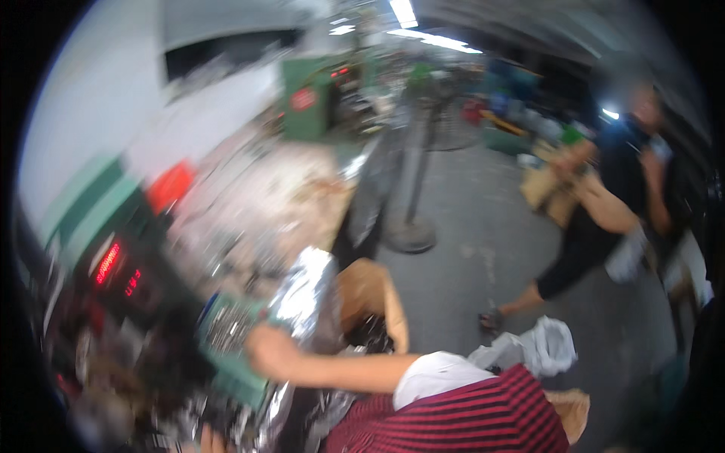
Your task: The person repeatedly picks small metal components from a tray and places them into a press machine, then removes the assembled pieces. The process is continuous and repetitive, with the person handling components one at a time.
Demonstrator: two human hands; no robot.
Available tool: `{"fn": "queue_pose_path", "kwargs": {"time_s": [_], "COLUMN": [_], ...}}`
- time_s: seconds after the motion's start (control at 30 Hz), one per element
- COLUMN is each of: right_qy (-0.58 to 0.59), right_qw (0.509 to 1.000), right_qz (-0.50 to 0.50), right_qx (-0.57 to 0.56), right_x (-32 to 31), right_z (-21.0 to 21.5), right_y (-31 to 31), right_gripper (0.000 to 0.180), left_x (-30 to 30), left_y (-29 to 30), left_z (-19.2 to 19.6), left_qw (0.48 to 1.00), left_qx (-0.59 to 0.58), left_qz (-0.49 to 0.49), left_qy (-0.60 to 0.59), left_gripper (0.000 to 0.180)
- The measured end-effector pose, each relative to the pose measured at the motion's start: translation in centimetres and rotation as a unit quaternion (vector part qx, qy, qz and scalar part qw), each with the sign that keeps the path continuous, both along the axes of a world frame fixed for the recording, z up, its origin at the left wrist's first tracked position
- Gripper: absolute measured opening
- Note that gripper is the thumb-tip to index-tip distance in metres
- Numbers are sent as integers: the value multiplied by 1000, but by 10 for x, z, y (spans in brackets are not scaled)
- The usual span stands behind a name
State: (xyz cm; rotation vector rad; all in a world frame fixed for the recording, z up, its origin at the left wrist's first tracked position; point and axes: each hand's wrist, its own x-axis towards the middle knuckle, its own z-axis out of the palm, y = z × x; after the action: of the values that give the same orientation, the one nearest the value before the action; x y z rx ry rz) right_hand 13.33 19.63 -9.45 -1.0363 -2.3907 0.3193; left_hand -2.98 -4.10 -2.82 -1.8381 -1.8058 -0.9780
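Blurrily, one green tray of small metal parts sat at the near edge of the cluttered surface, just beside one crinkled silver foil sheet. One hand, reaching in from the right on a bare forearm with a white sleeve, lay against the tray's edge; which hand it was, and whether its grip was spread or pressed together, I could not tell. One open brown sack stood just beyond. Well apart, another person carried one brown cardboard piece across the floor.
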Motion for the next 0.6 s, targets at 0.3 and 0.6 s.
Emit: {"fn": "queue_pose_path", "kwargs": {"time_s": [0.3, 0.6], "right_qy": [306, 307], "right_qw": [947, 943], "right_qz": [81, 93], "right_qx": [-55, -90], "right_x": [12, 6], "right_z": [6, -1], "right_y": [-4, -2], "right_gripper": [10, 16], "left_x": [35, 49], "left_y": [13, 28], "left_z": [50, 69], "left_qw": [977, 968], "left_qx": [157, 183], "left_qz": [109, 59], "left_qy": [-96, -159], "left_gripper": [22, 22]}}
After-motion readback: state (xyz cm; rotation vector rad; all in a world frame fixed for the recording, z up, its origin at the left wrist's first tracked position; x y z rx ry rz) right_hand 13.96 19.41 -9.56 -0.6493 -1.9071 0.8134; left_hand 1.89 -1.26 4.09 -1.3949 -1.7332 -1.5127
